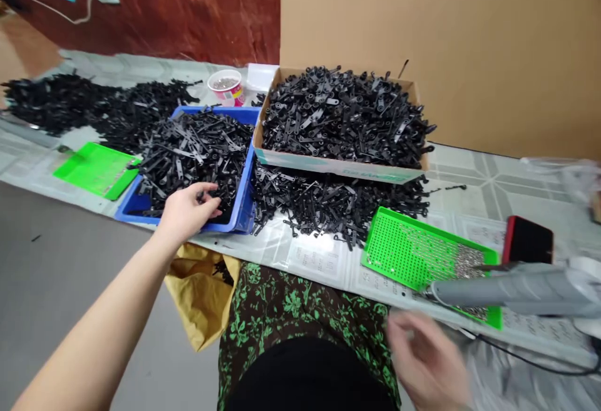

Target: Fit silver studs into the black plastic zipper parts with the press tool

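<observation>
My left hand (186,212) reaches into the blue bin (245,192) and closes its fingers on black plastic parts (197,148) at the bin's near edge. My right hand (425,356) hangs blurred below the table edge, fingers apart and holding nothing. It is just under the green perforated tray (399,245), which carries several small metal screws (462,261). A grey electric screwdriver (511,289) lies across that tray's near right corner.
A cardboard box (328,164) heaped with black parts sits behind a loose pile (328,204) on the table. Another green tray (96,169), a pink cup (226,86), a red-edged phone (528,240) and a yellow bag (200,286) are around.
</observation>
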`<state>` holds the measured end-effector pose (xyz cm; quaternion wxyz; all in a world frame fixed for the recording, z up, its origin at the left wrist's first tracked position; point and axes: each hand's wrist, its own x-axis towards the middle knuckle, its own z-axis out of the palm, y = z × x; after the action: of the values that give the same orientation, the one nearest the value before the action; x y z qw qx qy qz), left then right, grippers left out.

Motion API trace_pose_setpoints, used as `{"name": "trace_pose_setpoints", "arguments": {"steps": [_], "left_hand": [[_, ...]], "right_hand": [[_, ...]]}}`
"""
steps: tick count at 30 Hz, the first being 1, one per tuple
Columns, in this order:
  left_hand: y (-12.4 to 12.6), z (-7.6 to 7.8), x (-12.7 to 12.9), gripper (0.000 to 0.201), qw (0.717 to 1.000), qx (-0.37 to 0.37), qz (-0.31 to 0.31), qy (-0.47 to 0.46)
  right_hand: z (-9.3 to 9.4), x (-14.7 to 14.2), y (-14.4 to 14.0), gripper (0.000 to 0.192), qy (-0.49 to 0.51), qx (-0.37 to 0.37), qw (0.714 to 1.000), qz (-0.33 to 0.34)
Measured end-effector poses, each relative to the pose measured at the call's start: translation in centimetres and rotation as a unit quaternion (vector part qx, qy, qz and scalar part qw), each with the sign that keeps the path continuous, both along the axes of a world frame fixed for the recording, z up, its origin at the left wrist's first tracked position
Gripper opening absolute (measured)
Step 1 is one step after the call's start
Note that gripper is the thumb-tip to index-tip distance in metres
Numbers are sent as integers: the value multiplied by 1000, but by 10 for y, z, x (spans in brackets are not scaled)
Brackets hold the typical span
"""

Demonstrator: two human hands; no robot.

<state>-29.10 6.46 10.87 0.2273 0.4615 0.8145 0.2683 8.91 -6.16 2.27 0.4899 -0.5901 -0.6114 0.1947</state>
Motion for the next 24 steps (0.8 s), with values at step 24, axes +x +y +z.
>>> {"name": "trace_pose_setpoints", "arguments": {"steps": [24], "left_hand": [[-49, -54, 171, 21, 683, 54, 235, -690]], "right_hand": [[9, -108, 95, 9, 245, -221, 924, 195]]}}
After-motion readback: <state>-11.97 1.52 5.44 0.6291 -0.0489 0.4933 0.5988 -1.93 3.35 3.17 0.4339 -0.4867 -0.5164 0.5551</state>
